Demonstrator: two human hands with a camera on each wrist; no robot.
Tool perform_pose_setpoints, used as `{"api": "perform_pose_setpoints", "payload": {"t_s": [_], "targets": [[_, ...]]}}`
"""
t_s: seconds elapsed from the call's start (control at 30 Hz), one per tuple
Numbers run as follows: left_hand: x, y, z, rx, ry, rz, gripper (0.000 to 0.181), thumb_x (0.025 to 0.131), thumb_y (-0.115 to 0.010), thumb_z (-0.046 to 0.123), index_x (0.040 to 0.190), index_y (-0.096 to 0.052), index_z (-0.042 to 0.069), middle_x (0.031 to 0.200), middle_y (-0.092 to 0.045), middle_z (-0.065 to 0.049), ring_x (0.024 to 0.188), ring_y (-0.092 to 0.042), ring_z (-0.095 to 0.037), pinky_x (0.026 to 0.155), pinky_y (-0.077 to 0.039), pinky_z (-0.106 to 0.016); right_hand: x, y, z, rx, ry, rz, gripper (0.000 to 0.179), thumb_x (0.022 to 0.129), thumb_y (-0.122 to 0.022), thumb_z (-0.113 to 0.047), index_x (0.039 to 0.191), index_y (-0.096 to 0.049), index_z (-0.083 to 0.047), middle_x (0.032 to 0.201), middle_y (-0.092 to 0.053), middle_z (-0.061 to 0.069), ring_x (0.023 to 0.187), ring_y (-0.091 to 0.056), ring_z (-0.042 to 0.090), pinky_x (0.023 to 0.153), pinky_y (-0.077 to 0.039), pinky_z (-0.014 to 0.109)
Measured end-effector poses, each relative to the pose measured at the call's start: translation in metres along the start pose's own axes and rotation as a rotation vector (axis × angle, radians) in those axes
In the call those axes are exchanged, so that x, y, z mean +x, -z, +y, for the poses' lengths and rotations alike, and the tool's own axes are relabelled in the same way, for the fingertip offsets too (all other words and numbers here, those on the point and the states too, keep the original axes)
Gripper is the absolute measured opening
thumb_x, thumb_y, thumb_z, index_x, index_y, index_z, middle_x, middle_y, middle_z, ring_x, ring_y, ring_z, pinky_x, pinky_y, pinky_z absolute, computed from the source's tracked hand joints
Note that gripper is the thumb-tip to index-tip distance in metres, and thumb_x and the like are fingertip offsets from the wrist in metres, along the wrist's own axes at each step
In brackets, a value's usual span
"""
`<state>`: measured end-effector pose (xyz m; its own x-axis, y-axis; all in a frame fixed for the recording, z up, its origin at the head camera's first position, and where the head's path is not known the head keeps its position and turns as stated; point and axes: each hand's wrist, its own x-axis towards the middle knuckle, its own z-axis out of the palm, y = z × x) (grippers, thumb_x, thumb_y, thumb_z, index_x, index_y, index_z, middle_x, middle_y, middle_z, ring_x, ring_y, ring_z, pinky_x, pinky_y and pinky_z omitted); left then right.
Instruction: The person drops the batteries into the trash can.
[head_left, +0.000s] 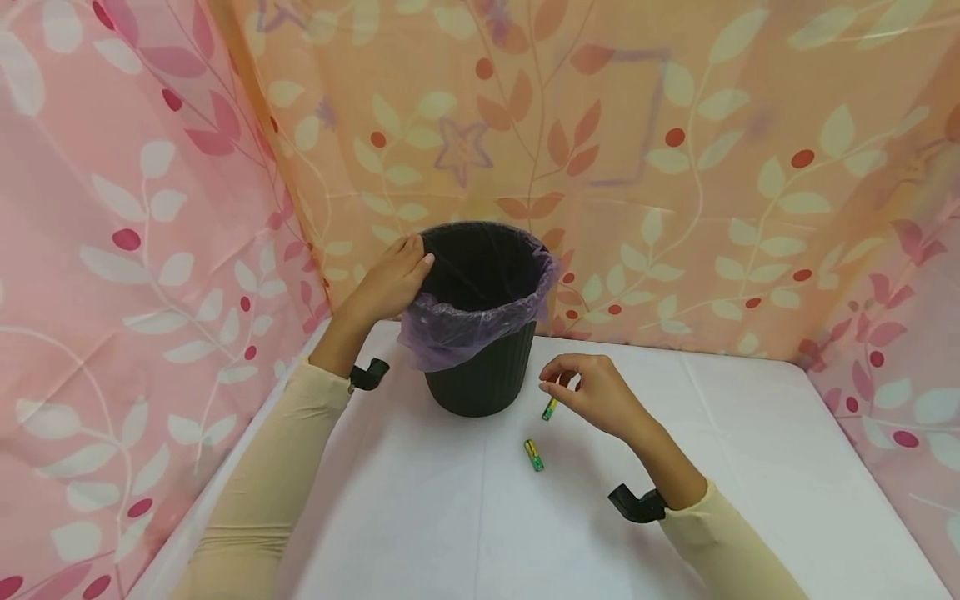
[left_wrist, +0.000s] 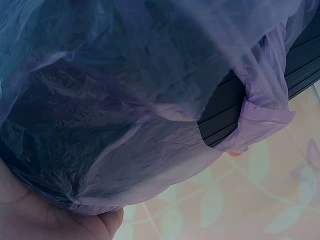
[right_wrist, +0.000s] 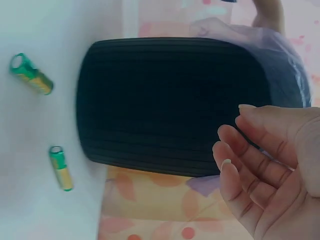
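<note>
A black ribbed trash bin [head_left: 480, 379] stands upright, lined with a thin purple plastic bag [head_left: 465, 329] folded over its rim. At the rim's left side, my left hand [head_left: 393, 279] grips the edge through the bag; part of that hand [left_wrist: 45, 215] shows below the plastic in the left wrist view. My right hand [head_left: 600, 396] hovers right of the bin with loosely bent fingers and holds nothing. Below it, one green-and-yellow battery [head_left: 550, 408] is partly hidden by the fingers in the head view. A second battery [head_left: 533, 455] lies closer to me. Both batteries lie apart.
The white-covered table [head_left: 420, 517] carries the bin near its back edge. Right behind it hangs an orange leaf-patterned cloth [head_left: 622, 192]. Pink patterned cloths [head_left: 172, 317] close off the left and right sides. A black strap mount [head_left: 637, 504] sits on each wrist.
</note>
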<state>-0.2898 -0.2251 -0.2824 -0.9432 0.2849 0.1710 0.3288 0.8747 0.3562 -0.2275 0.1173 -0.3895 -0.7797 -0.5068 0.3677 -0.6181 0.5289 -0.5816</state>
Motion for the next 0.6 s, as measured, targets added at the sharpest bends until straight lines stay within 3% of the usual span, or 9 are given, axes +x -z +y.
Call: {"api": "perform_pose_setpoints", "payload": {"t_s": [0.17,0.37,0.6], "targets": [[0.001,-0.001,0.0,0.011,-0.003,0.002,0.065,0.112,-0.02,0.036,0.157,-0.014,-0.01,0.167,-0.01,-0.024,0.156,-0.002,-0.034,0.126,-0.004,-0.046,-0.009,-0.009,0.014,-0.012,0.0,-0.013,0.004,0.09,-0.078,-0.016,0.094,-0.078,-0.015,0.088,-0.071,-0.013,0.076,-0.062,0.007,0.064,-0.052,0.027],[0.0,0.0,0.0,0.011,-0.001,0.003,0.065,0.112,-0.02,0.037,0.157,-0.014,-0.01,0.166,-0.011,-0.024,0.156,-0.003,-0.035,0.126,-0.005,-0.046,-0.02,-0.022,0.03,-0.016,-0.058,-0.035,0.007,0.089,-0.079,-0.015,0.095,-0.078,-0.017,0.089,-0.072,-0.014,0.078,-0.062,0.007,0.065,-0.052,0.027],[-0.001,-0.001,0.0,0.013,-0.009,0.019,0.064,0.112,-0.021,0.035,0.157,-0.016,-0.011,0.166,-0.013,-0.025,0.156,-0.005,-0.035,0.125,-0.005,-0.047,-0.027,-0.032,0.042,-0.02,-0.094,-0.058,0.012,0.087,-0.081,-0.013,0.099,-0.078,-0.012,0.089,-0.071,-0.013,0.08,-0.062,0.008,0.067,-0.051,0.027]]}}
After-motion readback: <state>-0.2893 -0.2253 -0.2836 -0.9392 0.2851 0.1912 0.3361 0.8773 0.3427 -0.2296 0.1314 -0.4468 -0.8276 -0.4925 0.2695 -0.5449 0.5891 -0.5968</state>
